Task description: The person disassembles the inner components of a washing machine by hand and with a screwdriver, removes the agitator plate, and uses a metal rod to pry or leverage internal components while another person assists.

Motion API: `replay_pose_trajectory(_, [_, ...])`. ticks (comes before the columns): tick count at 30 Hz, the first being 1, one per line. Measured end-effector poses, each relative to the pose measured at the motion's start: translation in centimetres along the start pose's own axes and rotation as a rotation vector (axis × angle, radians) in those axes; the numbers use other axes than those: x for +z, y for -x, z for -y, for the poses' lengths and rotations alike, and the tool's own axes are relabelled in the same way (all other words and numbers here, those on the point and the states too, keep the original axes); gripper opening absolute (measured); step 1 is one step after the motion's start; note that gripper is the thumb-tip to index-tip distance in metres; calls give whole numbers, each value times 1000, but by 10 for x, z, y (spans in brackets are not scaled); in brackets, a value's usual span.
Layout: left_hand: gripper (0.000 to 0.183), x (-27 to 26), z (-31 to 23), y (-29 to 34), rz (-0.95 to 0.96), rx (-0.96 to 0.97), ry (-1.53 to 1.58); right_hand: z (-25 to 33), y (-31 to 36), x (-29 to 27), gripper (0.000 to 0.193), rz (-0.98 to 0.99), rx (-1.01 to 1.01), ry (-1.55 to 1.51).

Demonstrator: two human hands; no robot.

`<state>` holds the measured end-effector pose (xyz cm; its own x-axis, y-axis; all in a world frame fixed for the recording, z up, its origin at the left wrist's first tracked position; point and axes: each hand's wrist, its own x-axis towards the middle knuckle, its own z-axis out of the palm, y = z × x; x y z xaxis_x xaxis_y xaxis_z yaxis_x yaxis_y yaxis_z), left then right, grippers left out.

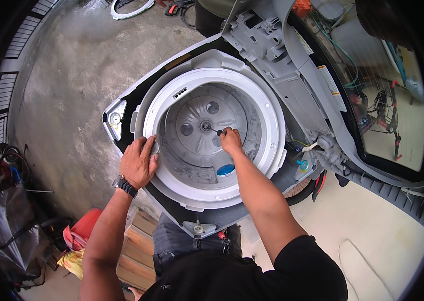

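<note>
A top-loading washing machine stands before me with its white tub ring (159, 170) exposed. Inside the drum, my right hand (231, 141) is closed round the dark handle of a screwdriver (219, 132). Its thin shaft points left toward the hub (206, 126) at the middle of the grey pulsator (199, 108); whether the tip touches, I cannot tell. My left hand (139, 163), with a dark watch on its wrist, rests on the left of the ring, fingers stretched out and thumb apart. A blue oval piece (225, 169) shows low on the drum wall.
The grey top cover (297, 85) with its dark-framed clear lid (397, 115) leans at the right. Cabinet corner brackets (116, 119) jut out around the tub. A white ring (131, 11) lies on the concrete floor at the back. A red container (85, 224) stands at lower left.
</note>
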<state>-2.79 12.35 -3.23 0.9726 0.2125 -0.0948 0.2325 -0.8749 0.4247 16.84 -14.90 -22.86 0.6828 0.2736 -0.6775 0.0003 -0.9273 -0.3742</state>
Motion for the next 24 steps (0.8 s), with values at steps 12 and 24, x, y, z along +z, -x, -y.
replay_pose_trajectory(12, [58,-2,3,-6,82,-15,-33,-9,-8,20,37,-87,-21,-35])
replay_pose_trajectory(24, [58,-1,11,-7,89,29,-3,9,-6,38,38,57,71,166])
